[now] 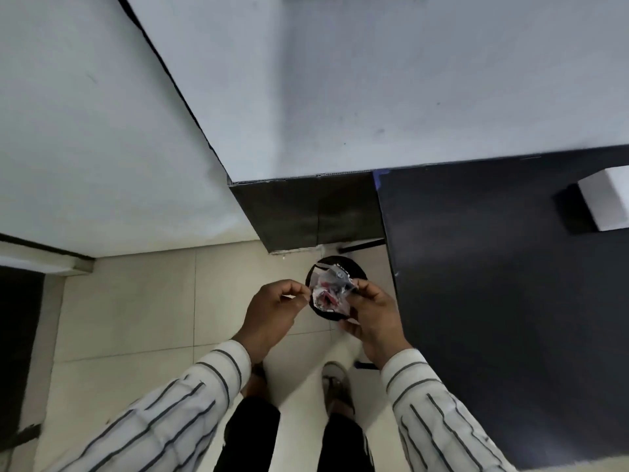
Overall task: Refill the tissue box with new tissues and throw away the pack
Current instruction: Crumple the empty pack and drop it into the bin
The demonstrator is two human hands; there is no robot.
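A crumpled clear plastic pack (332, 289), printed with red and dark markings, is seen held between two hands directly above a small round black bin (335, 267) that stands on the pale tiled floor (136, 301). The pack's right side is gripped by the right hand (372, 316), whose fingers are curled closed around the wrapper, while its left edge is pinched between the thumb and fingertips of the left hand (272, 310), the other fingers being loosely bent. Most of the bin's mouth is covered by the pack and the right hand, so that only the far rim and a part of the near rim are shown. Both arms are clad in white sleeves (163, 413) with thin dark stripes, and a sandalled foot (337, 386) is seen below the hands on the tiles. A dark surface (510, 301) is seen just to the right of the bin, and on its far right edge a white box (604, 199) is partly cut off by the frame; whether it is the tissue box cannot be told. A white wall (374, 80) with a dark skirting rises behind the bin.
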